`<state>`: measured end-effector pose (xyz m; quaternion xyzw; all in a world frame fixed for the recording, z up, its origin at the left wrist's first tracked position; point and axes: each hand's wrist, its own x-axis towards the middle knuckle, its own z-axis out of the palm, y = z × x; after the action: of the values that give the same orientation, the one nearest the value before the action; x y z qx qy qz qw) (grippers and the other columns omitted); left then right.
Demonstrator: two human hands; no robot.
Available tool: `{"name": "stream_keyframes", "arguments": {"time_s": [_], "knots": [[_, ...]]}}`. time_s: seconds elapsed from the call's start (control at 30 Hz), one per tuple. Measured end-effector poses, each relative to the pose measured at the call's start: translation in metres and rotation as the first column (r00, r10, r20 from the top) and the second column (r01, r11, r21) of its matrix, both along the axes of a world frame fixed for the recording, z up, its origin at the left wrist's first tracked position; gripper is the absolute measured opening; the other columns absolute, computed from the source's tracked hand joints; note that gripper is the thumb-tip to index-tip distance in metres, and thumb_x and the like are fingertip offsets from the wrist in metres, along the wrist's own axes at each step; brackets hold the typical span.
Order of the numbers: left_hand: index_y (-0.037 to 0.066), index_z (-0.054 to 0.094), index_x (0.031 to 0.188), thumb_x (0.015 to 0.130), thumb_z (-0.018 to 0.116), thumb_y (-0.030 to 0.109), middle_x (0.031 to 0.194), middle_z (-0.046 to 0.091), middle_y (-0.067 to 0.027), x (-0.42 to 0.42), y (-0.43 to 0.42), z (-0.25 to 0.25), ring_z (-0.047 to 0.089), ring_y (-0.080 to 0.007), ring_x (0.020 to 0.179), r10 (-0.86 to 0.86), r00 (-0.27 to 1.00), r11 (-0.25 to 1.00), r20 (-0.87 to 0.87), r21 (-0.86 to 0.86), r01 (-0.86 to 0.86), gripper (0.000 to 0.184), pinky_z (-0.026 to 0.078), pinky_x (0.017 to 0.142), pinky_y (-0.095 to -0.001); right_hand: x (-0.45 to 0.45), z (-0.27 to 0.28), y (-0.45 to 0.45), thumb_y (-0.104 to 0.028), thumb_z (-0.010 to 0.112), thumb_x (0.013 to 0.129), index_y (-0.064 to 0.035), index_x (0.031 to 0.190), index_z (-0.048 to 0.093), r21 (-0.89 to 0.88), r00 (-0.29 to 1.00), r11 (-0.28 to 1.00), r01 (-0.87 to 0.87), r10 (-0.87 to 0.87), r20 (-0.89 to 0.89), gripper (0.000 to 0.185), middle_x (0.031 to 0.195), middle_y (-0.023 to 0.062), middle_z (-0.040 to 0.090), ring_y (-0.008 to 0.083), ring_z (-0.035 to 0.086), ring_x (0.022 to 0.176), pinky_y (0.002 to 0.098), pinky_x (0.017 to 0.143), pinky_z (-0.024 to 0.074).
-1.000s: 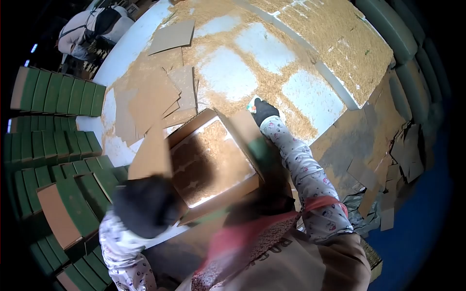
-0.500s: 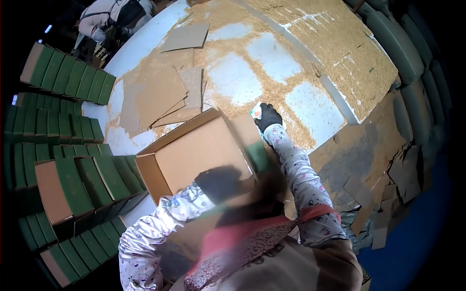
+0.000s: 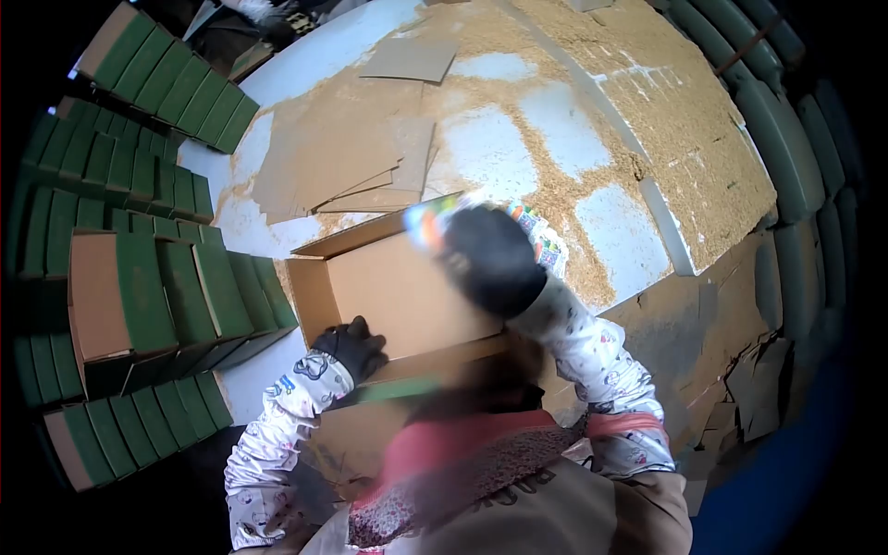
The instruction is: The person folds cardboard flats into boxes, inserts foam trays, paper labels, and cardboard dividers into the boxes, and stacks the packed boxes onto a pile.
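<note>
An open cardboard box (image 3: 398, 287) lies in front of me, its brown inner bottom showing. My left hand (image 3: 351, 350), in a dark glove, rests at the box's near left edge with its fingers bent over the rim. My right hand (image 3: 490, 259), also dark-gloved and blurred by motion, is over the right part of the box. A colourful printed piece (image 3: 427, 225) is in its grip and sticks out to the left. More colourful printed paper (image 3: 548, 242) lies just beyond that hand, on the table.
Stacks of green-and-brown boxes (image 3: 176, 301) stand at the left. Loose cardboard sheets (image 3: 347, 166) lie on the table beyond the box. A raised bed of shavings (image 3: 684, 139) is at the right, beside grey-green sacks (image 3: 777, 153). Another person's arm shows at the top left.
My right hand has moved left from the table to over the box with the printed piece. My left hand has gone from inside the box to its near left edge.
</note>
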<state>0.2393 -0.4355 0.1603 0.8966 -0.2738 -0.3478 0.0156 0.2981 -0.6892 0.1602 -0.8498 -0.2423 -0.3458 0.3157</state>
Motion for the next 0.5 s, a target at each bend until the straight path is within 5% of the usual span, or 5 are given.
{"name": "stream_keyframes", "arguments": {"time_s": [0.03, 0.1, 0.23, 0.33, 0.5], "knots": [[0.018, 0.055, 0.087, 0.077, 0.047, 0.035, 0.083, 0.051, -0.0093, 0.006, -0.001, 0.004, 0.051, -0.0242, 0.091, -0.124, 0.99, 0.992, 0.068, 0.014, 0.124, 0.021, 0.035, 0.082, -0.0455, -0.011, -0.008, 0.019, -0.007, 0.048, 0.068, -0.008, 0.068, 0.051, -0.451, 0.996, 0.889, -0.078, 0.05, -0.072, 0.003, 0.061, 0.0066, 0.048, 0.0214, 0.048, 0.055, 0.0327, 0.057, 0.0396], [0.023, 0.055, 0.095, 0.069, 0.054, 0.04, 0.095, 0.053, -0.0053, 0.014, 0.004, 0.033, 0.048, -0.0262, 0.099, -0.257, 0.958, 0.964, 0.123, 0.099, 0.246, 0.031, 0.024, 0.089, -0.0531, -0.022, -0.024, 0.024, -0.007, 0.045, 0.071, -0.0088, 0.075, 0.053, -0.698, 0.847, 0.631, -0.338, -0.119, -0.518, 0.009, 0.069, 0.0071, 0.052, 0.0205, 0.05, 0.061, 0.0337, 0.064, 0.0393], [0.026, 0.051, 0.109, 0.055, 0.066, 0.043, 0.123, 0.041, -0.0033, 0.019, 0.076, 0.061, 0.034, -0.0344, 0.113, -0.05, 0.902, 0.979, 0.43, -0.157, 0.129, 0.058, 0.013, 0.092, -0.0598, -0.008, 0.009, -0.051, -0.015, 0.061, 0.065, -0.0038, 0.102, 0.05, -0.207, 0.905, 0.888, -0.41, 0.367, -0.216, 0.041, 0.1, 0.0126, 0.055, 0.0286, 0.052, 0.093, 0.0367, 0.083, 0.039], [0.025, 0.051, 0.107, 0.044, 0.07, 0.041, 0.126, 0.037, -0.0025, 0.031, 0.071, 0.023, 0.028, -0.034, 0.118, -0.001, 0.908, 0.923, 0.42, -0.349, 0.162, 0.068, 0.014, 0.094, -0.0571, -0.009, -0.017, -0.055, -0.026, 0.072, 0.057, -0.0069, 0.125, 0.03, 0.1, 0.61, 0.808, -0.581, 0.514, -0.603, 0.082, 0.127, 0.0157, 0.033, 0.0332, 0.032, 0.116, 0.04, 0.095, 0.0284], [0.007, 0.018, 0.129, 0.051, 0.07, 0.045, 0.131, 0.017, -0.023, 0.006, 0.015, -0.054, 0.019, -0.034, 0.121, 0.406, 0.785, 0.902, 0.468, -0.341, -0.264, 0.101, 0.011, 0.094, -0.0546, -0.011, -0.086, 0.011, -0.023, 0.075, 0.053, -0.0032, 0.122, 0.032, -0.123, 0.862, 0.988, -0.088, 0.014, -0.506, 0.083, 0.123, 0.0148, 0.037, 0.0297, 0.036, 0.113, 0.0398, 0.097, 0.0236]]}}
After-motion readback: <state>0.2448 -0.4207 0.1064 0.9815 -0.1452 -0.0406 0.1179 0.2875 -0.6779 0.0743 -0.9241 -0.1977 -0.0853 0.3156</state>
